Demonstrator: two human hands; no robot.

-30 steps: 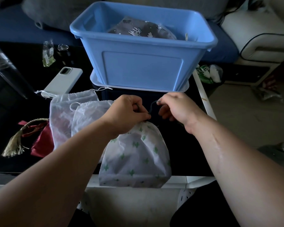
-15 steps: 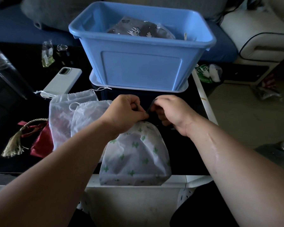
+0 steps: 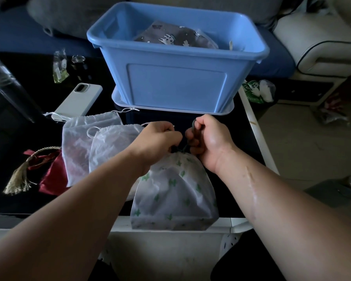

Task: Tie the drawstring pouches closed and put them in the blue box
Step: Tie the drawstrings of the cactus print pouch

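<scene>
Head view. Against the frame half a second ago: the right hand (image 3: pixel 209 138) has turned its fist more upright, and a loop of the dark drawstring (image 3: pixel 194 126) now pokes up above its thumb. The left hand (image 3: pixel 158 138) has hardly shifted. The pouches and box are unmoved.

Count:
- Pouches: five.
  - One cactus-print pouch (image 3: pixel 174 191) under the hands.
  - Two translucent white pouches, the rear one (image 3: pixel 79 142) partly overlapped by the front one (image 3: pixel 114 142).
  - One red pouch (image 3: pixel 53 175) with a gold tassel (image 3: pixel 18 179), at far left.
  - One grey patterned pouch (image 3: pixel 170 36) inside the blue box (image 3: pixel 176 86).
- One box, standing on a matching blue lid (image 3: pixel 170 109).
- One white-cased phone (image 3: pixel 79 100).
- One small clear packet (image 3: pixel 60 67).

Hard to see:
- The knot is hidden behind the left hand's curled fingers.
- The grey pouch is partly hidden by the box wall.
- A small dark item beside the packet cannot be identified.

Hands:
- Both are clenched on the drawstring.
- The left pinches it at the gathered neck.
- The right grips the strand rising from the neck.

Position:
- The cactus-print pouch lies on the black desk (image 3: pixel 241 138), its neck touching both hands.
- Its body extends toward the camera, with its base over the desk's white near edge.
- The box stands just beyond the hands.
</scene>
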